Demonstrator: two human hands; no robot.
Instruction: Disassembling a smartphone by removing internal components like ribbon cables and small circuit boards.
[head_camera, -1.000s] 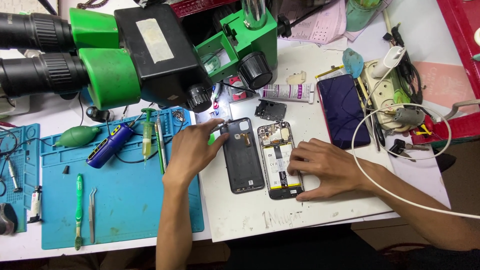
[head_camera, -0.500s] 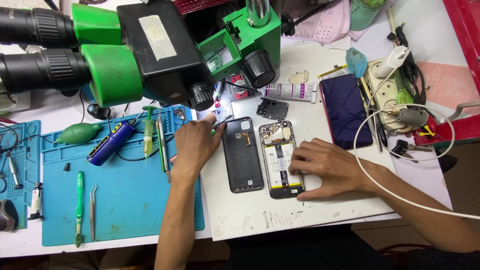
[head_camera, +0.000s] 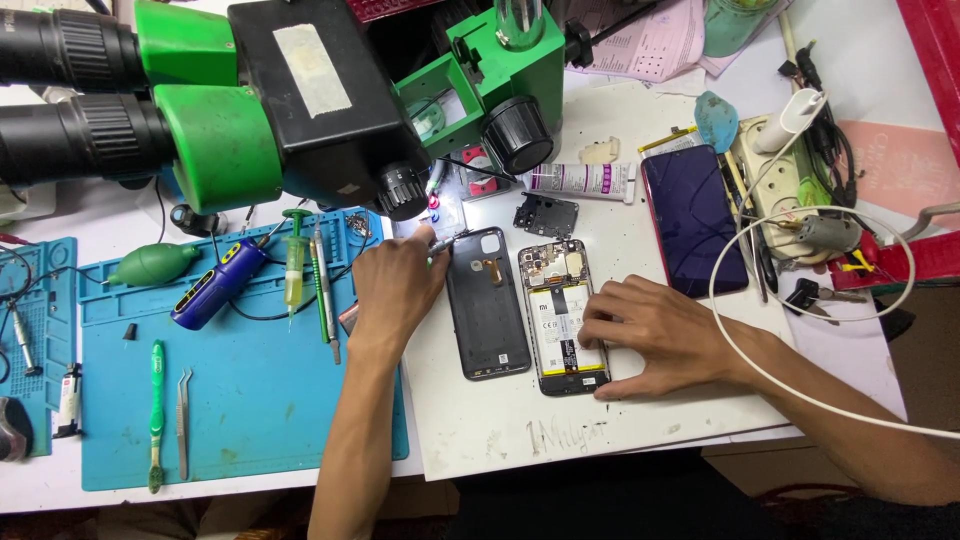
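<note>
Head view: cluttered white worktop, blue mat

Both bare arms reach up from the near edge, one hand on each side of the opened phone.

The left hand lies just left of the opened phone, forearm running straight up from below, knuckles raised and fingers curled in, the fingertips pinched on a thin metal tool pointing up and right. The right hand comes in from the lower right, palm down and flat, fingers spread, fingertips pressing on the phone's right edge and lower corner.
</note>
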